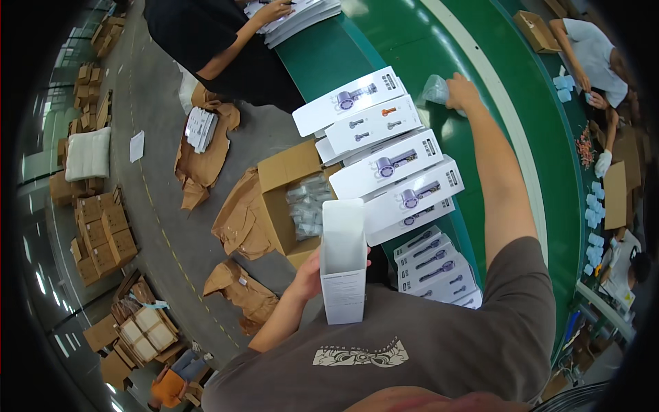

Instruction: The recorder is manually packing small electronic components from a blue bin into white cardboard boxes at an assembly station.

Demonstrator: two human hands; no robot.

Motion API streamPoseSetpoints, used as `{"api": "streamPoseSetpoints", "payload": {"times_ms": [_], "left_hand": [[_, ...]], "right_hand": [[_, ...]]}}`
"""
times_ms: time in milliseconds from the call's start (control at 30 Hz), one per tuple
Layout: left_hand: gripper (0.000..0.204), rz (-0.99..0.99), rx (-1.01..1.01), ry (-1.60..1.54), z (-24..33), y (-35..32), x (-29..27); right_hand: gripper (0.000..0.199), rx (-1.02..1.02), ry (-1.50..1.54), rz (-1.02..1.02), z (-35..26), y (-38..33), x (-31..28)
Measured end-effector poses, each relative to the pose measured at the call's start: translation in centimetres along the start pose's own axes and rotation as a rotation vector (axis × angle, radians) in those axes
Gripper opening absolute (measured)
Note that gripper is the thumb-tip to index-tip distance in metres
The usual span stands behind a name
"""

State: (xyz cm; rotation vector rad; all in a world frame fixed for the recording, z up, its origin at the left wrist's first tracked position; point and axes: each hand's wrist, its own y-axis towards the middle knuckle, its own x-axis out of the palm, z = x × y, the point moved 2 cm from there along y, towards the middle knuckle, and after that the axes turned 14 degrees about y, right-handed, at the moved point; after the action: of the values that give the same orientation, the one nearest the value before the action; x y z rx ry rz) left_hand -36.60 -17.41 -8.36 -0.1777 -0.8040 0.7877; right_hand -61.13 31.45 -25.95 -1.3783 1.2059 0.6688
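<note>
My left hand (308,276) is wrapped around a white carton (343,295) held upright close to my chest. The carton's top is open, showing a bare pale inner wall. Far out to the right, my right hand (463,93) grips a clear plastic-wrapped piece (434,89) over the green belt; its contents are too unclear to name. Between my arms, several white printed cartons (405,161) picturing a purple handheld fan lie in an overlapping row. Flat-looking cartons (434,264) with similar pictures are stacked nearer my body.
A brown cardboard box (280,175) of clear-wrapped pieces stands left of the cartons. A person in black (199,41) works at a paper stack (295,20) at the far end. Torn brown paper (240,213) litters the floor. Across the belt (508,158), other people handle pale blue pieces (594,206).
</note>
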Motion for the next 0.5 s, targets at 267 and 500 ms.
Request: {"api": "streamPoseSetpoints", "payload": {"times_ms": [267, 500], "left_hand": [[0.103, -0.155, -0.208, -0.295, -0.5, 1.9, 2.7], [0.098, -0.232, -0.160, 0.290, -2.5, 2.1, 11.1]], "right_hand": [[0.049, -0.140, 1.444, 0.546, -0.1, -23.9, -15.9], [0.058, -0.719, 2.111, 0.723, -11.7, -46.7, -14.7]]}}
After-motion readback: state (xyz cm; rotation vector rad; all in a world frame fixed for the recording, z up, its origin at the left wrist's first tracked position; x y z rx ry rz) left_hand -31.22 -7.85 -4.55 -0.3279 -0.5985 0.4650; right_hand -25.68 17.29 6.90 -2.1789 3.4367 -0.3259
